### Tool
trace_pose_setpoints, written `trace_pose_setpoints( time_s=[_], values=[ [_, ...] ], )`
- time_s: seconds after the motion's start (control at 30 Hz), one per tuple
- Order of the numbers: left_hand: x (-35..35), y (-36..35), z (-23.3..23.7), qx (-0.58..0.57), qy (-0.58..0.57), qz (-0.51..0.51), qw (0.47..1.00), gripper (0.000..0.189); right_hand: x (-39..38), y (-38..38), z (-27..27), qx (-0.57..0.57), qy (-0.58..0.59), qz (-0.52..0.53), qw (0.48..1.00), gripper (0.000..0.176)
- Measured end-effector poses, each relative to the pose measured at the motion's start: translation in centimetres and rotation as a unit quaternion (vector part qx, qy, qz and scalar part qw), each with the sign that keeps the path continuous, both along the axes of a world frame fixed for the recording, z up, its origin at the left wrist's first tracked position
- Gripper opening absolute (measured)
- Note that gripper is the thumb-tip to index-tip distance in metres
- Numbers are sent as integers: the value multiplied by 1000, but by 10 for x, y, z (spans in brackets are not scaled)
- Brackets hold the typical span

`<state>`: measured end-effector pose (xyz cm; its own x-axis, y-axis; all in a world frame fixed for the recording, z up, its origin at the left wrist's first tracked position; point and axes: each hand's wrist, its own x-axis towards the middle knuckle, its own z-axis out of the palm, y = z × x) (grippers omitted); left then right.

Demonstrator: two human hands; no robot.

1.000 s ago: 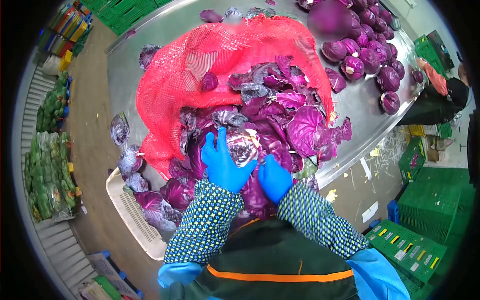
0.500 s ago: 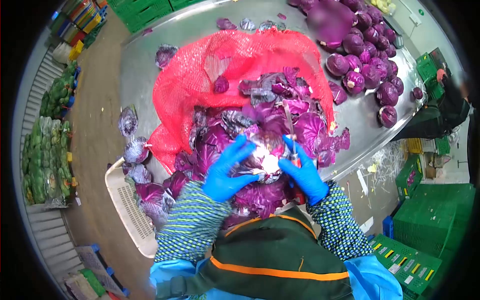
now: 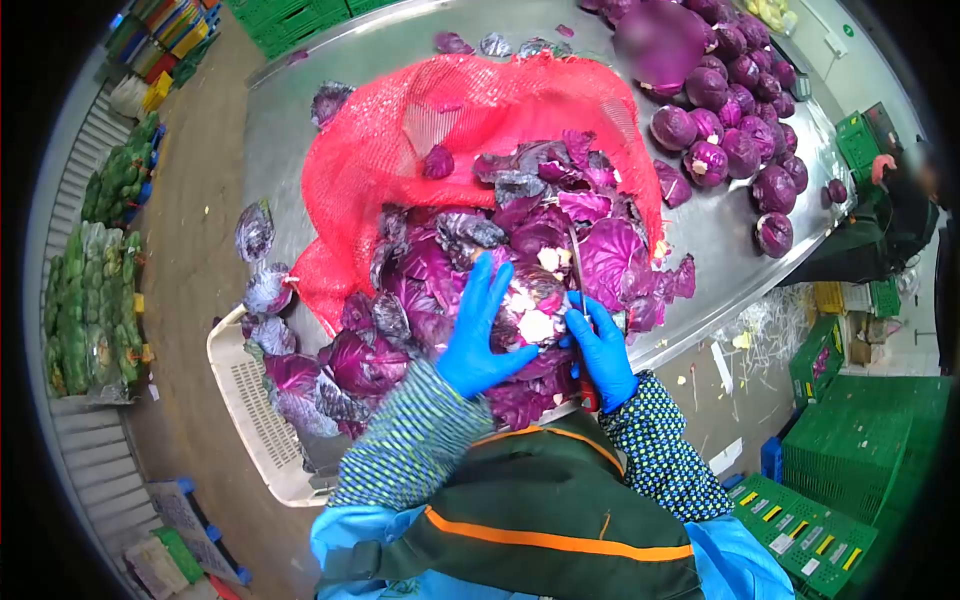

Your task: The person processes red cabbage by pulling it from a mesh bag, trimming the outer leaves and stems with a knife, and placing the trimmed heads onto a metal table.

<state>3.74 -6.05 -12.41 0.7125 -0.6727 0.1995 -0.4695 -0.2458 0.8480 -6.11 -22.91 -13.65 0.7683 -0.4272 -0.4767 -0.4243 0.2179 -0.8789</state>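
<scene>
A red cabbage [image 3: 527, 300] with a pale cut stem end facing up lies among loose purple leaves in front of me. My left hand [image 3: 478, 335], in a blue glove, cups its left side, thumb and fingers set wide around it. On the cabbage's right side, my right hand [image 3: 603, 352], also gloved in blue, is closed around a knife [image 3: 576, 255]. The knife's narrow blade points away from me, and part of its red handle shows below the hand. Torn outer leaves [image 3: 425, 275] surround the cabbage, spilling from a red mesh sack [image 3: 345, 180].
Many trimmed cabbages [image 3: 742, 152] are heaped at the back right of the metal table [image 3: 290, 150]. A cream plastic basket [image 3: 262, 450] sits at the left edge under leaves. Green crates [image 3: 850, 440] stand at right, where another person [image 3: 880, 220] is partly visible.
The cabbage has turned slightly, showing more pale cut patches. My left hand has shifted a little with its fingers more upright, and my right hand has drawn in closer around the knife.
</scene>
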Motion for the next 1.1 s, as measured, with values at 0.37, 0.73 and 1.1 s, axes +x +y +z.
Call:
trace_pose_setpoints(
  time_s=[0.37, 0.73, 1.1],
  values=[
    [-15, -28, 6, 75, -53, 63, 994, 91, -53, 0, 14, -377, -143, 78, 912, 48],
    [-25, -40, 2, 105, -26, 110, 988, 91, -53, 7, 16, -394, -63, 91, 913, 46],
    [-24, -38, -1, 74, -46, 123, 989, 90, -6, -33, -12, -252, -110, 62, 959, 45]
  ],
)
